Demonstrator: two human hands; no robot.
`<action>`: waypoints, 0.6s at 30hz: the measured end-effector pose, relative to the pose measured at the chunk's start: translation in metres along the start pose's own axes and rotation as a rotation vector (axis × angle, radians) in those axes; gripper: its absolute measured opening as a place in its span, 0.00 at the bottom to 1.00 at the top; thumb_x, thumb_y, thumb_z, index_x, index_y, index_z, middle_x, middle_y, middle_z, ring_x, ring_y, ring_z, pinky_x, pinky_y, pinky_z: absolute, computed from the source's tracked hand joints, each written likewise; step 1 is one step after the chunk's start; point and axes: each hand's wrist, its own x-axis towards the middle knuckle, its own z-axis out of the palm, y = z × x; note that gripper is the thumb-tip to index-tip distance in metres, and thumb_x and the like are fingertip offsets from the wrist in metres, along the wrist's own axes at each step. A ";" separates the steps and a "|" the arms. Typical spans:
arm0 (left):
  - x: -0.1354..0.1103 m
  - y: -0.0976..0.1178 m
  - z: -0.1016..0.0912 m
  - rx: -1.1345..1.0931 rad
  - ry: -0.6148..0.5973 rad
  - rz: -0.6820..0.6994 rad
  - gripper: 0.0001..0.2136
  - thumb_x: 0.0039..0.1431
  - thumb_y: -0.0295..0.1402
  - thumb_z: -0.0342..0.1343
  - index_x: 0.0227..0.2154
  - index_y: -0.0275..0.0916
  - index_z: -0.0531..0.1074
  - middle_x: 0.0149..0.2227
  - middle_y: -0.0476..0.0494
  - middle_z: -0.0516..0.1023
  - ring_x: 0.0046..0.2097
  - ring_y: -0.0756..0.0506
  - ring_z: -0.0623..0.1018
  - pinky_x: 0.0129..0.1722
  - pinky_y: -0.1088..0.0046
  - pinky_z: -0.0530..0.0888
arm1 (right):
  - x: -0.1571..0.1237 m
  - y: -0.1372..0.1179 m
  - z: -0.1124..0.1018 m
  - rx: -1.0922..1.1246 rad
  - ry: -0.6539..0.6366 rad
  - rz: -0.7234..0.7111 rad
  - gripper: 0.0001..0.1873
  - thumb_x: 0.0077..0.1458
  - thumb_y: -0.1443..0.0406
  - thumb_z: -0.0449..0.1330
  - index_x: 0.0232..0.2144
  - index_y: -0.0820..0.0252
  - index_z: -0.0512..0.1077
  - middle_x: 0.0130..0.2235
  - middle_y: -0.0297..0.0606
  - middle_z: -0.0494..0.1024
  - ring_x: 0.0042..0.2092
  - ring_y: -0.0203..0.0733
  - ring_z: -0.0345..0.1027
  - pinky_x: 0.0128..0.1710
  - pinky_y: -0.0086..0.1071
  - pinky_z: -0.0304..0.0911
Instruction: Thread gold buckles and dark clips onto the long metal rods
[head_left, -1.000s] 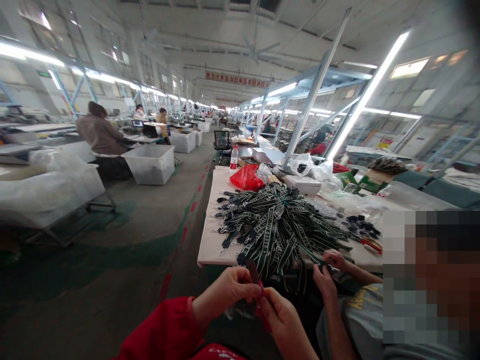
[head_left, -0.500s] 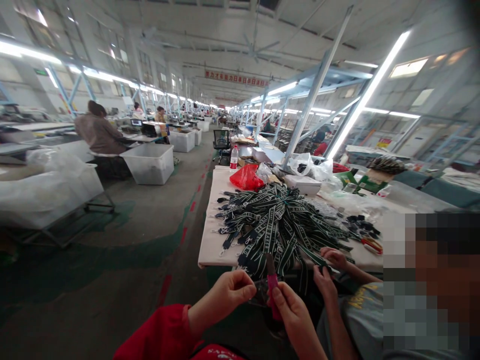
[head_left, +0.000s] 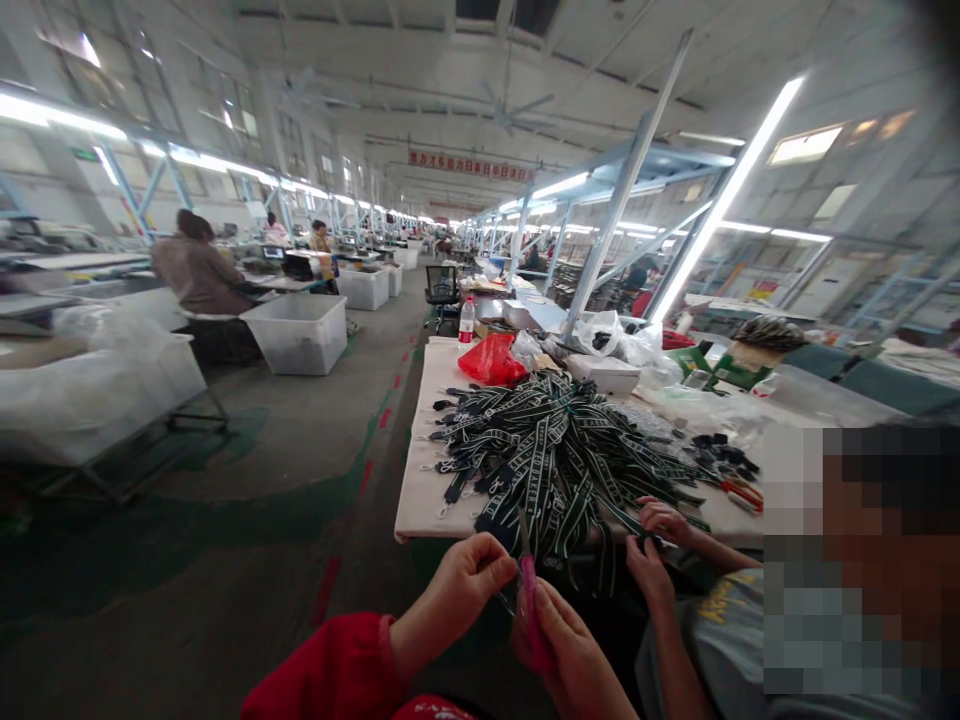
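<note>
Pink-handled scissors [head_left: 534, 625] point up and away from me, their narrow blade in front of the strap pile. My right hand [head_left: 574, 640] is wrapped round the handle. Just left of the blade, my left hand [head_left: 457, 590] has thumb and forefinger pinched together. Whatever sits in that pinch is too small to make out. Dark green straps [head_left: 555, 450] with white lettering and metal clips lie heaped on the table [head_left: 420, 500] beyond both hands, some hanging over its front edge.
At right, a co-worker's hands [head_left: 660, 545] handle a strap. Behind the heap are a red plastic bag [head_left: 491, 358], a bottle [head_left: 466, 322] and a white box [head_left: 604, 374]. Red-handled pliers [head_left: 741, 494] lie near black pieces [head_left: 724, 455]. White bins [head_left: 296, 335] line the aisle.
The scissors have tilted and shifted slightly left with my right hand, nearer my left fingertips. My left hand stays pinched and has moved little. The co-worker's hands remain at the strap.
</note>
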 end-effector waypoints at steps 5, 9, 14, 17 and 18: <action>0.000 0.010 0.005 -0.153 -0.049 -0.094 0.19 0.41 0.46 0.61 0.23 0.32 0.69 0.22 0.51 0.67 0.26 0.52 0.63 0.27 0.77 0.60 | -0.003 -0.001 -0.004 0.049 -0.204 0.041 0.20 0.41 0.51 0.64 0.25 0.61 0.67 0.15 0.24 0.60 0.16 0.25 0.48 0.16 0.23 0.43; 0.002 0.013 0.007 -0.244 -0.099 -0.125 0.20 0.37 0.42 0.65 0.31 0.31 0.74 0.26 0.48 0.71 0.29 0.52 0.67 0.30 0.77 0.62 | -0.004 -0.002 -0.006 0.155 -0.355 0.072 0.19 0.42 0.51 0.64 0.23 0.60 0.65 0.16 0.24 0.60 0.15 0.24 0.47 0.16 0.23 0.42; 0.002 0.016 0.010 -0.282 -0.201 -0.187 0.19 0.40 0.43 0.64 0.29 0.31 0.75 0.24 0.48 0.71 0.25 0.54 0.65 0.27 0.79 0.60 | -0.010 -0.001 -0.007 0.253 -0.475 0.128 0.18 0.43 0.51 0.63 0.22 0.58 0.64 0.16 0.23 0.54 0.15 0.24 0.42 0.17 0.24 0.43; -0.001 0.018 0.012 -0.290 -0.206 -0.238 0.19 0.40 0.44 0.64 0.29 0.31 0.75 0.22 0.50 0.69 0.23 0.55 0.62 0.24 0.80 0.58 | -0.013 0.002 -0.008 0.132 -0.457 0.127 0.22 0.42 0.45 0.60 0.20 0.57 0.62 0.15 0.22 0.50 0.15 0.26 0.40 0.16 0.25 0.45; -0.002 0.019 0.013 -0.282 -0.183 -0.236 0.18 0.40 0.43 0.64 0.28 0.32 0.74 0.22 0.51 0.69 0.23 0.55 0.62 0.24 0.80 0.57 | -0.014 0.003 -0.008 0.027 -0.415 0.084 0.23 0.43 0.43 0.58 0.20 0.56 0.62 0.15 0.23 0.49 0.14 0.27 0.40 0.15 0.26 0.46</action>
